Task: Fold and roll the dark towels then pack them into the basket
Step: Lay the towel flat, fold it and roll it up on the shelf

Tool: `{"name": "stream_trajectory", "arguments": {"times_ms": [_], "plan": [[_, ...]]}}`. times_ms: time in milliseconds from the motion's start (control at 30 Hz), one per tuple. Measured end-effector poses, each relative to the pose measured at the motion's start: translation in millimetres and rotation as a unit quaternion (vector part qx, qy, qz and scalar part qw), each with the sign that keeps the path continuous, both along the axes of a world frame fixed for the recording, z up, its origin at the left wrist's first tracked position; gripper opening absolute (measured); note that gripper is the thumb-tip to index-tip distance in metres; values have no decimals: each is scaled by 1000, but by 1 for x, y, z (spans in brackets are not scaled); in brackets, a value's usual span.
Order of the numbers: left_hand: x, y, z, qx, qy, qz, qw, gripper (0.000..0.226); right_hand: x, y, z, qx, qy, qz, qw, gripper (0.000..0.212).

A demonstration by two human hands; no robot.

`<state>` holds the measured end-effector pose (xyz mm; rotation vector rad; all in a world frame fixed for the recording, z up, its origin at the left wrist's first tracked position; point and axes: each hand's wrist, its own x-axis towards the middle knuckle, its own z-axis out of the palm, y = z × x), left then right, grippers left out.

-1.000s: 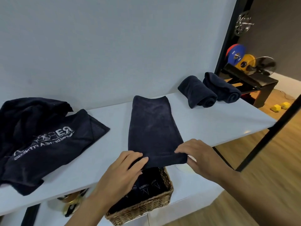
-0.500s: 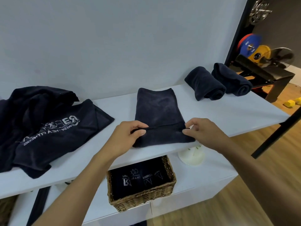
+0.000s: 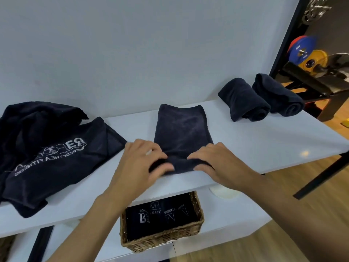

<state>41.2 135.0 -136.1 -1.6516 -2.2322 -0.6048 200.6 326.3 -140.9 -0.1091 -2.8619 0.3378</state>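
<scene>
Far left, the pile point(image 3: 43, 152) of loose dark towels sprawls from the wall point(image 3: 132, 53) almost to the front edge of the shelf point(image 3: 264, 144). Its white print lies flipped to you. "THEA FITNESS" can be made out, but the larger letters above it don't read cleanly.

Past a narrow strip of bare shelf comes your left hand point(image 3: 143, 163), fingers curled over the near end of the towel point(image 3: 182, 129) and thumb against its front. The towel sits mid-shelf, folded into a long strip, its long axis running from the front edge straight back, far end up by the wall. The near end is bunched into a low roll right at the front edge.

Your right hand point(image 3: 217, 163) grips that same end just beside the left, fingers bent over the top. To its right the shelf is bare all the way to the front edge and corner.

At the back right the two rolls point(image 3: 243, 101) lie touching side by side. Their long axes slant from the wall toward you, spiral ends facing front, and the outer one is close to the shelf's right end.

Below your hands, on the lower shelf point(image 3: 236, 214), the basket point(image 3: 162, 237) holds dark towels with white print, "THEA FIT" legible. Far right, coloured plates point(image 3: 302, 52) sit beyond the shelf.
</scene>
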Motion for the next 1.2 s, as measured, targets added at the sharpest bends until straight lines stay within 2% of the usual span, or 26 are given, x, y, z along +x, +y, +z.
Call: {"name": "stream_trajectory", "arguments": {"times_ms": [67,133,167,233,267,333,367,433,533,667,700,733,767,833,900,967,1000,1067,1133,1200], "plan": [[0,-5,-9,-62,91,-40,993,52,-2,3,10,-156,-52,-18,986,17],[-2,-4,-10,-90,96,-39,991,48,-5,8,18,-251,-76,-17,965,10],[-2,-1,-8,-99,71,-40,992,42,-6,10,22,-261,-89,-19,961,8],[-6,8,4,-112,-47,-45,992,29,-12,14,27,-240,-111,-38,964,8],[-10,13,11,-130,-119,-44,983,24,-14,15,27,-194,-107,-51,974,12],[-21,22,21,-185,-226,-41,956,19,-15,14,25,-25,-20,-70,997,22],[-27,25,25,-206,-261,-42,942,18,-14,12,22,44,35,-56,997,25],[-39,32,29,-214,-330,-42,919,18,-10,4,12,95,38,-27,994,35],[-42,33,34,-202,-433,-51,877,19,-7,-2,-2,106,2,-30,994,43],[-37,19,36,-226,-514,-54,826,17,-5,-6,10,-45,-44,-39,997,34],[-35,16,36,-220,-510,-46,831,14,-5,-6,11,-77,-61,-32,995,33],[-33,14,33,-203,-475,-35,856,11,-5,-6,14,-110,-75,-29,991,31],[-29,13,30,-179,-406,-19,896,8,-6,-4,17,-142,-81,-26,986,30],[-20,11,24,-90,-199,-12,976,7,-13,1,24,-189,-107,-21,976,28],[-11,7,16,-61,-19,-40,997,27,-22,6,31,-194,-133,-19,972,26],[-7,5,5,-105,66,-40,991,48,-32,9,35,-182,-152,-32,971,25],[-7,4,0,-118,80,-37,989,51,-36,10,35,-170,-153,-40,973,25],[-6,7,-2,-124,40,-42,991,49,-40,8,32,-98,-113,-54,987,24],[-9,11,4,-117,-51,-37,991,43,-34,2,26,-6,-22,-46,999,24],[-13,15,10,-123,-143,-33,982,38,-25,-6,15,41,-2,-23,999,40]]}}
